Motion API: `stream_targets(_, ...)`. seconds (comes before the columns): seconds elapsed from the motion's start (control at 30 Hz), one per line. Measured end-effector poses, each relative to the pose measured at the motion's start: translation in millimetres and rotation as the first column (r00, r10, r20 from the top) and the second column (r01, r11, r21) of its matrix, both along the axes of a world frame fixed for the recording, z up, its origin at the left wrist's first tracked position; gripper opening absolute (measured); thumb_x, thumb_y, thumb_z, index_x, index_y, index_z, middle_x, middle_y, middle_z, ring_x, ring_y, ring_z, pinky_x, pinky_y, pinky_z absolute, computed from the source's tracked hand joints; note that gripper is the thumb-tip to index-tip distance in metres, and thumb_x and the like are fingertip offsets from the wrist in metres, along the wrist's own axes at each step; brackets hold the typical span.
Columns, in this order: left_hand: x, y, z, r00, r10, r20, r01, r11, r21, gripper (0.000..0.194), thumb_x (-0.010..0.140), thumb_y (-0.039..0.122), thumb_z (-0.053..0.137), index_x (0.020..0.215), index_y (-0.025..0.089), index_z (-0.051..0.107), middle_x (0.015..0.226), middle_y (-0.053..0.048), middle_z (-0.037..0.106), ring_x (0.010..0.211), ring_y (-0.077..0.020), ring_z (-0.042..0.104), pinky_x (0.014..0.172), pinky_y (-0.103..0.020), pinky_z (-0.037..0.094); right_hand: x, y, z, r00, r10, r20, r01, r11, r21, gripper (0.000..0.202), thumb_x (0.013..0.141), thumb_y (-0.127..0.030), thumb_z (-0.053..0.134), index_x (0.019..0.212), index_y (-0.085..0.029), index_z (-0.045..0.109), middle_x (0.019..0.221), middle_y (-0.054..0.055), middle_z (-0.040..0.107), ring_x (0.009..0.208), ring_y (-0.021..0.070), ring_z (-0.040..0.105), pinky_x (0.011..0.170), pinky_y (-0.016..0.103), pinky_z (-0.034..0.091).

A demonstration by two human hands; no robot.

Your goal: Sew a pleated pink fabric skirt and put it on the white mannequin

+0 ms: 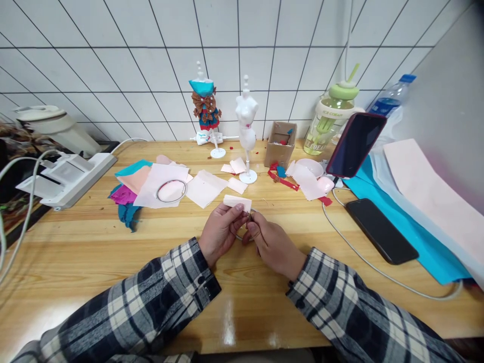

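Over the middle of the table, my left hand [223, 229] is closed, pinching a small folded piece of pale pink paper [237, 202] between thumb and fingers. Close beside it, my right hand [274, 242] is closed around a small dark metal tool that looks like scissors [249, 217]. Most of the tool is hidden by the fingers, and its tip meets the paper's right end. Part of a thin ring-like curve shows behind both hands. Just beyond them lie more pale pink pieces [206, 187]. A bare white dress form [247, 108] stands upright behind these.
A dressed form [204, 106] stands at the back. On the left are coloured sheets with a hoop [171, 190] and a power strip [81, 176]. To the right are a cardboard box [280, 143], a drink cup [328, 118], a propped phone [355, 143] and a flat phone [381, 230] with a cable.
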State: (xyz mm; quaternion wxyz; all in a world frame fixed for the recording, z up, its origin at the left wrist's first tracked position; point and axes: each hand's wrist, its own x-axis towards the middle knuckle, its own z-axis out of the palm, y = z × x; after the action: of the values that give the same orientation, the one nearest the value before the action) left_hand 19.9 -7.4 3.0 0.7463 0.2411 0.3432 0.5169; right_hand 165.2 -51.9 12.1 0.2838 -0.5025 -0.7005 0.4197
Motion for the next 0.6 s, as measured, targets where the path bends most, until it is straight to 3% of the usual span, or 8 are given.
stream_targets(0.6, 2.7, -1.2, -1.5, 0.999, 0.006, 0.054, -0.004, 0.999, -0.032, 0.029, 0.063, 0.016, 0.086, 0.082, 0.010, 0.065, 0.070, -0.002, 0.070, 0.060, -0.0077, 0.065, 0.058, -0.014, 0.054, -2.1, 0.3, -5.1, 1.000, -0.019, -0.021, 0.019, 1.000, 0.014, 0.017, 0.102, -0.036, 0.029, 0.096, -0.024, 0.040, 0.079, 0.000, 0.068, 0.058, 0.0134, 0.059, 0.063, 0.027, 0.043)
